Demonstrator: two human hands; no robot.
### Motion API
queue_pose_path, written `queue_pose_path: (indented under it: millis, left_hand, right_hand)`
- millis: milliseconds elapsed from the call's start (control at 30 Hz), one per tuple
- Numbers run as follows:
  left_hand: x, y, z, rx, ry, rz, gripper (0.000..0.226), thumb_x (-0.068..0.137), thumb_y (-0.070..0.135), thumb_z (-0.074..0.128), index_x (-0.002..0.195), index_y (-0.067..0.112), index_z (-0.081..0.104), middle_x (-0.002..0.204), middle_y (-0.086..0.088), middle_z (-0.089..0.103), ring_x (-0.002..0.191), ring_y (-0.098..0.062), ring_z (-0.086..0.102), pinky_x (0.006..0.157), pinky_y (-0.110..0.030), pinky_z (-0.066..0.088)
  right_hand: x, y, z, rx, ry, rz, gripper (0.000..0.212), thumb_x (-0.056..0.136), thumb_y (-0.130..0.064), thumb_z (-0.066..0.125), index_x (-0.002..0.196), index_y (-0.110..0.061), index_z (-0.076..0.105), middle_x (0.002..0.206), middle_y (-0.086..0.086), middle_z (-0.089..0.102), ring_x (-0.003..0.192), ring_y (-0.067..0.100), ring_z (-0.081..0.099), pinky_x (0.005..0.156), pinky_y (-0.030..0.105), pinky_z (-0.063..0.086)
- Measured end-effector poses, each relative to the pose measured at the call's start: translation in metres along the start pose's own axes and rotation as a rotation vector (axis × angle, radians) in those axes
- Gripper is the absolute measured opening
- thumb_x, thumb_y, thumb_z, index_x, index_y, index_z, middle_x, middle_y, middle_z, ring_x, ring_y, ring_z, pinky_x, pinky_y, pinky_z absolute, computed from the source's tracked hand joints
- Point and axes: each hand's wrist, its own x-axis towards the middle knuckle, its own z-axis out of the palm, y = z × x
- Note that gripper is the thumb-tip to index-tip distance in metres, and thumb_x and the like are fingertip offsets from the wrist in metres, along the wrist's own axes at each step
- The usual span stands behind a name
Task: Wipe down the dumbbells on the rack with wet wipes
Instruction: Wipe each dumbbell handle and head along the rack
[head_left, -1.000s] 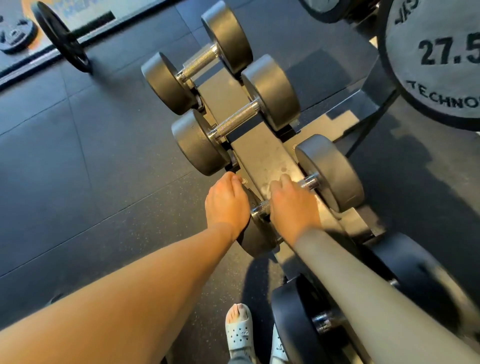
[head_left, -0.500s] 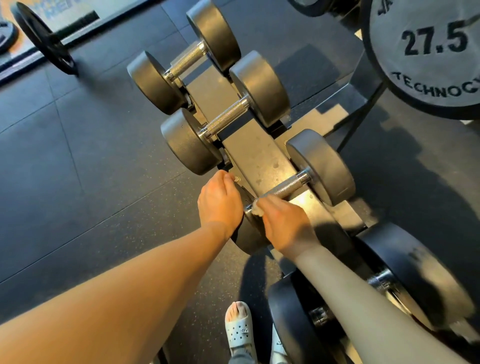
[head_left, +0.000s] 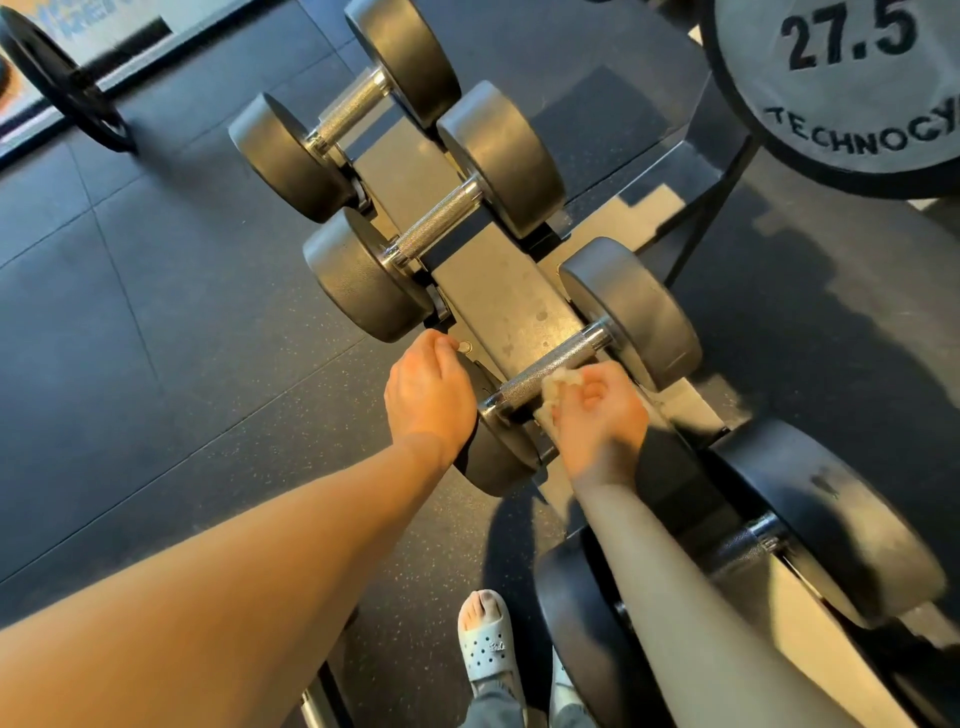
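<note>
As we look down along the rack (head_left: 498, 291), we see far to its left a black weight plate (head_left: 67, 83) standing on edge on the dark rubber floor (head_left: 156, 338), well apart from the rack. Our left hand (head_left: 428, 395) lies on the left head of the dumbbell (head_left: 631, 312) that sits across the rack near its near end. The fingers are together and bent down over the far rim of this head, so they hold it. Below, a foot in a pale sandal (head_left: 485, 644) stands on the floor just beside the rack. Towards the far end of the rack a second dumbbell (head_left: 431, 234) lies across it in the same way, and behind that a third dumbbell (head_left: 343, 114). The knurled metal handle of the first one rises to the right up to its free right head. On this handle, about at its middle, is the wet wipe (head_left: 558, 384), a small crumpled white piece that touches the metal. Our right hand (head_left: 600, 415) holds it with the fingers curled and clamped on the wipe; the hand looks a little blurred. Far to the right of the rack's far end, a large dumbbell head (head_left: 841, 78) carries the number 27.5.
</note>
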Motion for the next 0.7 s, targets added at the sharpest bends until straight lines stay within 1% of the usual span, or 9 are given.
queue_pose_path:
  millis: [67, 167, 233, 300, 367, 400, 500, 633, 700]
  left_hand:
    - [0.000, 0.000, 0.000, 0.007, 0.002, 0.004, 0.036, 0.111, 0.029, 0.031, 0.115, 0.021, 0.066, 0.101, 0.012, 0.059, 0.093, -0.006, 0.054, 0.085, -0.027, 0.039]
    - [-0.001, 0.002, 0.000, 0.007, 0.000, -0.006, 0.034, 0.110, 0.027, 0.032, 0.115, 0.021, 0.065, 0.102, 0.012, 0.060, 0.089, -0.004, 0.055, 0.084, -0.025, 0.040]
    - [-0.001, 0.001, 0.000, -0.003, -0.009, -0.007, 0.033, 0.110, 0.027, 0.032, 0.113, 0.022, 0.065, 0.100, 0.012, 0.060, 0.086, -0.002, 0.054, 0.084, -0.026, 0.042]
    - [0.000, 0.000, 0.000, -0.014, -0.017, -0.007, 0.033, 0.110, 0.028, 0.032, 0.114, 0.022, 0.064, 0.101, 0.012, 0.060, 0.087, -0.001, 0.053, 0.084, -0.025, 0.041]
    - [0.001, -0.001, 0.000, -0.014, -0.024, -0.015, 0.033, 0.111, 0.028, 0.032, 0.115, 0.023, 0.064, 0.103, 0.014, 0.060, 0.086, 0.001, 0.052, 0.081, -0.019, 0.038]
    - [0.001, 0.000, 0.000, -0.011, -0.025, -0.017, 0.033, 0.111, 0.028, 0.032, 0.115, 0.023, 0.064, 0.103, 0.014, 0.059, 0.085, 0.003, 0.052, 0.078, -0.016, 0.037]
    - [0.001, 0.000, -0.001, -0.012, -0.022, -0.016, 0.035, 0.110, 0.028, 0.032, 0.116, 0.022, 0.065, 0.107, 0.013, 0.061, 0.092, -0.001, 0.054, 0.085, -0.022, 0.038]
    - [0.002, 0.000, 0.000, -0.010, -0.027, -0.015, 0.036, 0.111, 0.029, 0.030, 0.118, 0.022, 0.065, 0.112, 0.013, 0.061, 0.105, -0.007, 0.055, 0.092, -0.027, 0.039]
    - [0.001, 0.000, -0.001, -0.008, -0.030, -0.009, 0.036, 0.111, 0.029, 0.030, 0.117, 0.023, 0.065, 0.111, 0.013, 0.060, 0.104, -0.007, 0.054, 0.092, -0.027, 0.038]
  right_hand:
    - [-0.006, -0.006, 0.010, 0.182, 0.129, 0.157, 0.019, 0.099, -0.014, 0.064, 0.089, -0.030, 0.062, 0.096, 0.001, 0.072, 0.088, 0.015, 0.073, 0.076, 0.036, 0.064]
    - [-0.023, -0.011, 0.032, 0.110, -0.055, 0.131, 0.012, 0.097, -0.017, 0.068, 0.086, -0.021, 0.066, 0.085, 0.002, 0.072, 0.078, 0.010, 0.070, 0.069, 0.020, 0.059]
    - [-0.030, -0.015, 0.036, -0.021, -0.172, 0.060, 0.019, 0.097, -0.026, 0.069, 0.083, -0.013, 0.067, 0.076, 0.003, 0.068, 0.073, 0.014, 0.066, 0.063, 0.019, 0.053]
    - [-0.020, -0.025, 0.028, -0.017, -0.086, 0.114, 0.017, 0.097, -0.025, 0.068, 0.084, -0.013, 0.068, 0.078, 0.002, 0.068, 0.073, 0.010, 0.065, 0.065, 0.018, 0.055]
    - [-0.003, -0.033, 0.014, 0.208, 0.113, 0.273, 0.010, 0.098, -0.019, 0.066, 0.089, -0.015, 0.068, 0.084, 0.001, 0.071, 0.080, 0.010, 0.069, 0.073, 0.024, 0.059]
    - [0.006, -0.037, 0.007, 0.436, 0.183, 0.400, 0.006, 0.098, -0.017, 0.066, 0.093, -0.014, 0.070, 0.086, 0.002, 0.073, 0.080, 0.011, 0.070, 0.074, 0.025, 0.060]
    - [0.026, -0.048, 0.004, 1.044, 0.223, 0.674, 0.011, 0.098, -0.008, 0.063, 0.108, -0.004, 0.068, 0.086, 0.005, 0.070, 0.076, 0.012, 0.066, 0.067, 0.024, 0.055]
    - [0.027, -0.046, 0.012, 1.030, 0.273, 0.672, 0.006, 0.099, -0.005, 0.057, 0.096, -0.006, 0.062, 0.065, -0.001, 0.052, 0.054, 0.006, 0.045, 0.051, 0.019, 0.040]
    - [0.029, -0.045, 0.015, 0.988, 0.314, 0.667, 0.014, 0.099, -0.002, 0.052, 0.088, -0.007, 0.058, 0.063, 0.000, 0.048, 0.050, 0.007, 0.042, 0.047, 0.020, 0.037]
